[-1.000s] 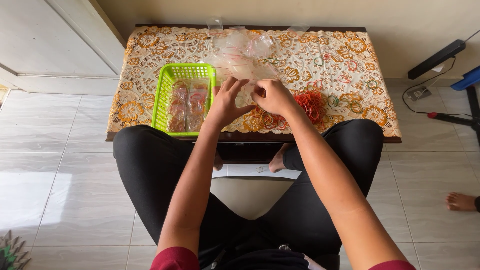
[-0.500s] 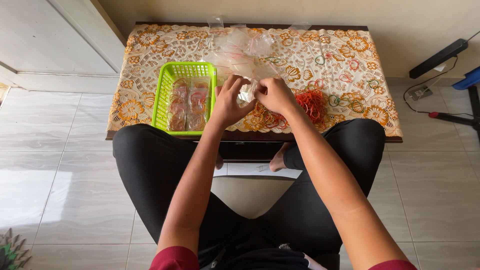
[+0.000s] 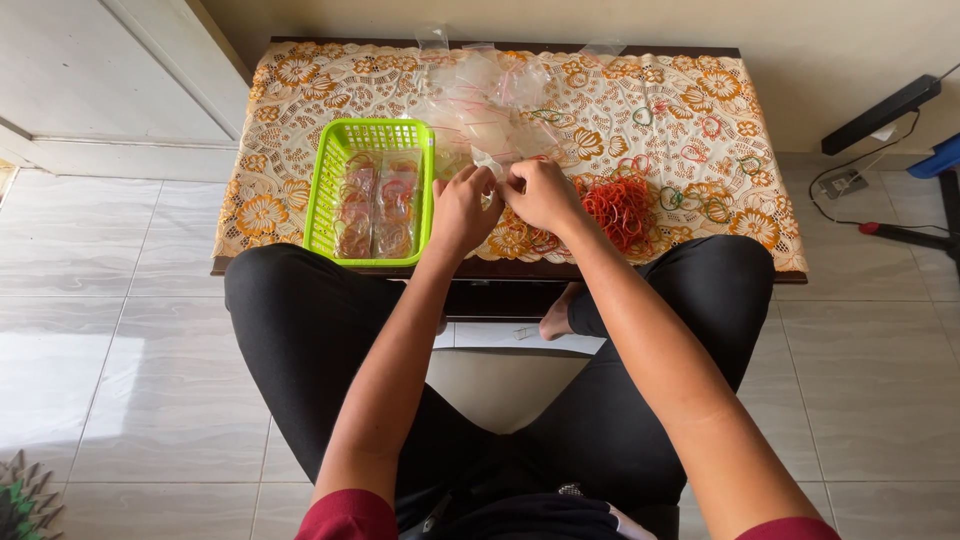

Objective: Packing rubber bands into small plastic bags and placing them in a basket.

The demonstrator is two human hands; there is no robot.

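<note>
Two hands pinch small bag (image 3: 490, 165) | floral-cloth table (image 3: 300, 130) | tiled floor (image 3: 110, 330), seemingly glossy

Lime-green plastic basket (image 3: 325, 195); orange-and-cream floral lace tablecloth (image 3: 700, 110); red-orange heap of rubber bands (image 3: 620, 210) (a few green strays); black trousers (image 3: 300, 330); pale grey floor tiles (image 3: 120, 350).

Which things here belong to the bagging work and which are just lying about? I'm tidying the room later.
In use: left hand and right hand pinching a small clear plastic bag; pile of empty clear bags; red rubber band heap; green basket of filled bags.

Lying about: power strip; black bar; blue object.
</note>
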